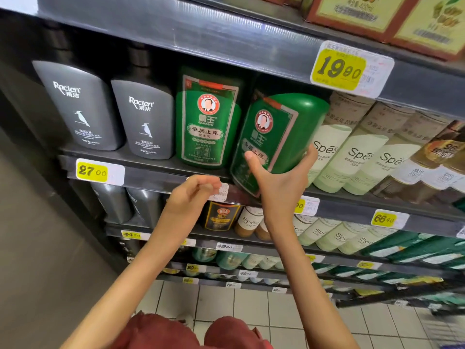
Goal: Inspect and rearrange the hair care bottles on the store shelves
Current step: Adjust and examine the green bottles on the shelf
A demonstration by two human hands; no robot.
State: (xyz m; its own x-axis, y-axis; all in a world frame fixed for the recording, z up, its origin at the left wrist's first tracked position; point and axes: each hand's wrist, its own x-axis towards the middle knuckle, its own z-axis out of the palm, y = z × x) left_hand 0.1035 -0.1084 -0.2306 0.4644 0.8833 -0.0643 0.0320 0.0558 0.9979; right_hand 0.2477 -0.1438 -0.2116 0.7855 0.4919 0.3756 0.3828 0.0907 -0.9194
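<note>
Gripping the tilted green bottle (281, 132) with the right hand (279, 177), thumb across its label, at the shelf (156, 178) edge, just beside an upright green twin (206, 122). Curling the left hand (193, 193) against a price tag (221, 193); not telling whether pinching it.

Right hand (274, 182) gripping tilted green bottle (279, 139), left hand (193, 195) loosely curled

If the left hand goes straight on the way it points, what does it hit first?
Likely the white price tag on the shelf rail, just past the left hand's curled fingers. Depth is unclear; it may already be touching it.
</note>
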